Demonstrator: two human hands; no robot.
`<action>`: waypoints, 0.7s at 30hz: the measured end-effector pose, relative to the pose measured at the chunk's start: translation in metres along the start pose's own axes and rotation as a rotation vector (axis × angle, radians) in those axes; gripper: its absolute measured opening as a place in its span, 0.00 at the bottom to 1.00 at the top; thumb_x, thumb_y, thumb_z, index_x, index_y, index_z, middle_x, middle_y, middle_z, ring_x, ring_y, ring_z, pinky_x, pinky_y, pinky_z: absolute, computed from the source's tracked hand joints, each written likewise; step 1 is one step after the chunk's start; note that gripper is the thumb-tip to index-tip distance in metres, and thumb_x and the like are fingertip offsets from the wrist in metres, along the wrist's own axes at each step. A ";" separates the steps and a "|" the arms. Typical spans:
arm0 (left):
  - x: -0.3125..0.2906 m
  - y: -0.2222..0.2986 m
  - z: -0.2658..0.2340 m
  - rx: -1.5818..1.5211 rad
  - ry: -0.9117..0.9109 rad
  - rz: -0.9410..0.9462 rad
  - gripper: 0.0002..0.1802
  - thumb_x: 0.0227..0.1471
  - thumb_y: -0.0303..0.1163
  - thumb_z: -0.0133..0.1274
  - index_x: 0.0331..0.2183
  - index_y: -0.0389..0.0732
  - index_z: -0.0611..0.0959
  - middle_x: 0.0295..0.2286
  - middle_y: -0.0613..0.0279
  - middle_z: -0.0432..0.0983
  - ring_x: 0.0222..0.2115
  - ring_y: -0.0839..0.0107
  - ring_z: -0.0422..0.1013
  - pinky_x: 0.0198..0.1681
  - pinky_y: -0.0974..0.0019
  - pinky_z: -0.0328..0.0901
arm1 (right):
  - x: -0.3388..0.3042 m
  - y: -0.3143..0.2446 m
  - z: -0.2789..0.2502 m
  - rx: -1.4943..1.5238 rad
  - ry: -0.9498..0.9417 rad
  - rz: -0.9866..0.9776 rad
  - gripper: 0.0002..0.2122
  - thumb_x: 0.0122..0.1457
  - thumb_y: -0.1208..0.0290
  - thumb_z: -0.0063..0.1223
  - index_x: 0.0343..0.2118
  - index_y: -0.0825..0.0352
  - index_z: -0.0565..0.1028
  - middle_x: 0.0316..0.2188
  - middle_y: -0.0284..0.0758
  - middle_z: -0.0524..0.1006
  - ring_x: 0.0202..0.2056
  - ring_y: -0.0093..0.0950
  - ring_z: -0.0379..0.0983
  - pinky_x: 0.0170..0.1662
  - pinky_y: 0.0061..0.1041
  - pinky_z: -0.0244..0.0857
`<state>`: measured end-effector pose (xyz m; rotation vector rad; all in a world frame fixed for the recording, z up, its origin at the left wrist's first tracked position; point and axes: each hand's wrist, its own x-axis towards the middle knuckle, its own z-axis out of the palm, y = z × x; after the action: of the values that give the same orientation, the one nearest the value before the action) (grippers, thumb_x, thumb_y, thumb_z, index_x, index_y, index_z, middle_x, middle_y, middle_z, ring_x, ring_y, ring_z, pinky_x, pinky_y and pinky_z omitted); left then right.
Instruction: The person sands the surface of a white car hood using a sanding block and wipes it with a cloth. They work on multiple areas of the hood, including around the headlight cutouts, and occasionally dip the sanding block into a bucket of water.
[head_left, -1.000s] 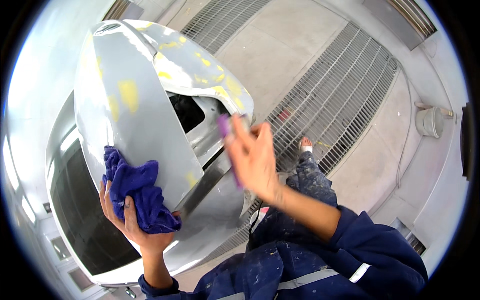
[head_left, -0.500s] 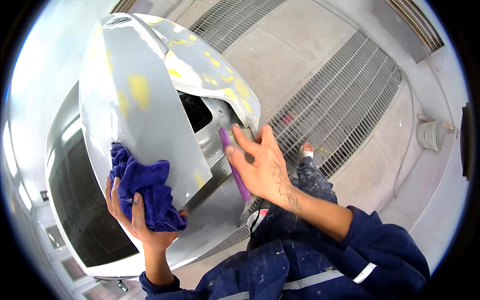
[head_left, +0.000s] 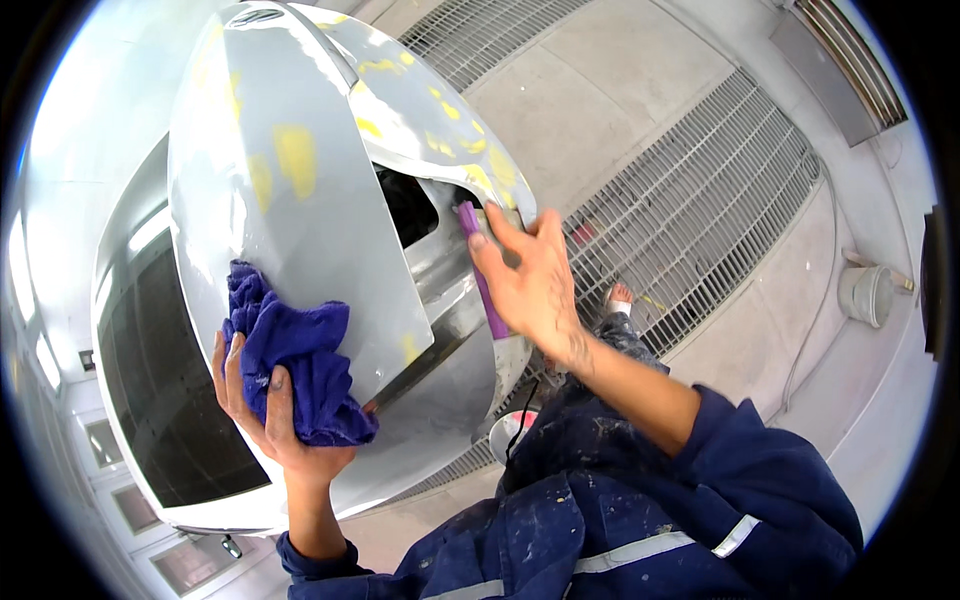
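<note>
A purple cloth [head_left: 310,365] is bunched in my left hand [head_left: 275,425], whose fingers curl around it against the grey trunk lid [head_left: 340,260] of a car. The lid carries yellow patches and white bare-looking areas. In my right hand [head_left: 530,285] is a long purple sanding block [head_left: 490,302], gripped with thumb and fingers on its upper part. It lies along the car's rear corner, beside a dark rectangular opening [head_left: 408,207]. My hand hides part of the block and the surface beneath it.
The dark rear window [head_left: 170,375] is left of the lid. Metal floor grates [head_left: 690,200] run past the car. A small bucket [head_left: 505,435] stands by my legs. Another bucket [head_left: 865,296] sits near the right wall, with a thin hose [head_left: 812,330] close by.
My right hand and the sanding block have moved farther away along the car's rear corner. The whole view has shifted slightly. My left hand still grips the cloth on the lid.
</note>
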<state>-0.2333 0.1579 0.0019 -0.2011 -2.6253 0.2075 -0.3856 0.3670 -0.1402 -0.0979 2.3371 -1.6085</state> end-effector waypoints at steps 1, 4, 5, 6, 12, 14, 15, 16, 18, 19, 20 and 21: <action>-0.001 0.000 0.002 0.000 0.004 -0.001 0.51 0.53 0.65 0.68 0.69 0.53 0.68 0.66 0.37 0.64 0.64 0.24 0.62 0.65 0.24 0.58 | -0.005 0.000 0.001 -0.010 0.016 0.007 0.26 0.66 0.51 0.57 0.61 0.62 0.81 0.43 0.47 0.67 0.46 0.45 0.68 0.51 0.40 0.70; -0.005 -0.004 -0.001 0.010 -0.004 0.030 0.54 0.53 0.66 0.68 0.69 0.47 0.69 0.66 0.33 0.62 0.66 0.27 0.62 0.68 0.25 0.56 | -0.033 0.002 -0.003 0.050 -0.049 -0.092 0.27 0.66 0.52 0.59 0.62 0.63 0.81 0.42 0.46 0.65 0.45 0.43 0.66 0.51 0.39 0.68; -0.004 -0.005 -0.001 0.004 -0.006 0.025 0.53 0.53 0.66 0.68 0.69 0.48 0.69 0.66 0.33 0.62 0.66 0.27 0.62 0.68 0.25 0.56 | -0.028 0.000 -0.005 0.048 -0.068 -0.083 0.27 0.66 0.52 0.60 0.62 0.63 0.81 0.42 0.46 0.65 0.45 0.43 0.66 0.51 0.39 0.68; -0.004 -0.005 0.000 -0.005 -0.004 0.023 0.53 0.53 0.66 0.68 0.69 0.48 0.69 0.66 0.33 0.62 0.66 0.27 0.62 0.68 0.25 0.56 | -0.017 -0.001 -0.004 0.051 -0.049 -0.052 0.27 0.66 0.52 0.60 0.62 0.63 0.81 0.42 0.46 0.65 0.45 0.44 0.67 0.51 0.39 0.68; -0.001 0.000 0.002 -0.024 0.022 -0.022 0.49 0.52 0.63 0.69 0.68 0.54 0.71 0.65 0.37 0.64 0.64 0.25 0.62 0.65 0.24 0.59 | -0.019 0.000 -0.001 0.047 -0.032 -0.006 0.26 0.66 0.51 0.59 0.62 0.62 0.81 0.44 0.47 0.67 0.48 0.46 0.68 0.53 0.42 0.68; -0.002 -0.001 0.000 -0.020 0.015 -0.015 0.50 0.52 0.64 0.69 0.68 0.53 0.71 0.66 0.36 0.64 0.65 0.26 0.62 0.66 0.25 0.58 | -0.012 -0.002 -0.002 0.021 -0.045 -0.009 0.26 0.66 0.50 0.58 0.62 0.61 0.81 0.45 0.48 0.67 0.49 0.48 0.68 0.54 0.43 0.69; -0.001 -0.002 0.001 -0.021 0.007 -0.008 0.51 0.52 0.64 0.69 0.68 0.51 0.71 0.66 0.36 0.63 0.66 0.27 0.61 0.68 0.25 0.56 | -0.006 -0.002 -0.004 0.004 -0.045 -0.012 0.26 0.66 0.50 0.57 0.62 0.60 0.81 0.46 0.48 0.68 0.50 0.49 0.68 0.55 0.44 0.69; 0.000 -0.003 0.002 -0.021 -0.001 -0.001 0.52 0.52 0.65 0.69 0.69 0.49 0.71 0.66 0.35 0.62 0.67 0.29 0.61 0.69 0.26 0.55 | 0.010 0.000 -0.001 -0.018 -0.035 0.029 0.27 0.66 0.50 0.57 0.63 0.60 0.80 0.46 0.48 0.68 0.51 0.49 0.69 0.55 0.44 0.70; 0.002 -0.001 0.006 -0.041 0.026 -0.018 0.49 0.52 0.63 0.69 0.68 0.53 0.71 0.66 0.36 0.64 0.65 0.26 0.61 0.66 0.25 0.58 | 0.003 -0.002 -0.003 0.003 -0.014 0.037 0.26 0.66 0.51 0.57 0.63 0.60 0.80 0.46 0.48 0.68 0.51 0.49 0.69 0.55 0.43 0.69; 0.001 -0.001 0.005 -0.045 0.031 -0.029 0.48 0.53 0.62 0.69 0.68 0.55 0.72 0.65 0.37 0.64 0.65 0.25 0.62 0.65 0.24 0.60 | -0.005 -0.004 -0.002 0.018 -0.013 0.044 0.26 0.66 0.51 0.57 0.63 0.60 0.80 0.46 0.48 0.68 0.51 0.49 0.69 0.55 0.43 0.69; 0.000 0.000 0.004 -0.038 0.028 -0.029 0.48 0.52 0.62 0.69 0.68 0.55 0.72 0.65 0.37 0.64 0.65 0.25 0.62 0.65 0.24 0.60 | -0.022 -0.005 -0.001 0.066 -0.032 0.000 0.26 0.66 0.52 0.58 0.62 0.61 0.81 0.45 0.48 0.67 0.50 0.48 0.69 0.54 0.43 0.69; -0.001 0.002 0.002 -0.033 0.027 -0.028 0.48 0.52 0.62 0.69 0.67 0.54 0.72 0.65 0.37 0.65 0.65 0.25 0.62 0.65 0.24 0.60 | -0.035 -0.004 0.000 0.088 -0.047 -0.035 0.26 0.66 0.52 0.58 0.62 0.61 0.81 0.45 0.48 0.67 0.49 0.48 0.69 0.54 0.43 0.69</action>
<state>-0.2326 0.1596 -0.0006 -0.1775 -2.6047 0.1518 -0.3531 0.3735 -0.1292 -0.1568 2.2375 -1.7048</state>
